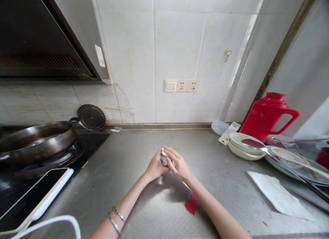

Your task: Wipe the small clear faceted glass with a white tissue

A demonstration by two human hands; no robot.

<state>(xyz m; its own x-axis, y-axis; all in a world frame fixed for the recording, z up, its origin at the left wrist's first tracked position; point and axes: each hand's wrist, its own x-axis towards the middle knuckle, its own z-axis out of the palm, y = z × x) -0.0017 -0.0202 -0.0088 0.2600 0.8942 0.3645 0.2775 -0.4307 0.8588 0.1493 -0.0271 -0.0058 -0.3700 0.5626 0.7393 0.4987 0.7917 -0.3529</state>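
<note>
Above the middle of the steel counter (133,153), my left hand (154,166) is wrapped round a small dark container (163,159) with a shiny, silvery-looking side. My right hand (178,163) lies over it from the right, with its fingers closed on the top and near side. Something white (163,152) shows at the container's top, under the right fingertips; whether it is a lid or paper I cannot tell. Most of the container is hidden by the fingers. A crumpled red scrap (191,204) lies on the counter beside my right forearm.
At left, a metal pan (38,139) sits on the black stove (95,143), with a phone (36,198) and white cable in front. To the right are a red thermos jug (264,117), stacked bowls (244,155), plates with utensils, and a white paper napkin (279,196).
</note>
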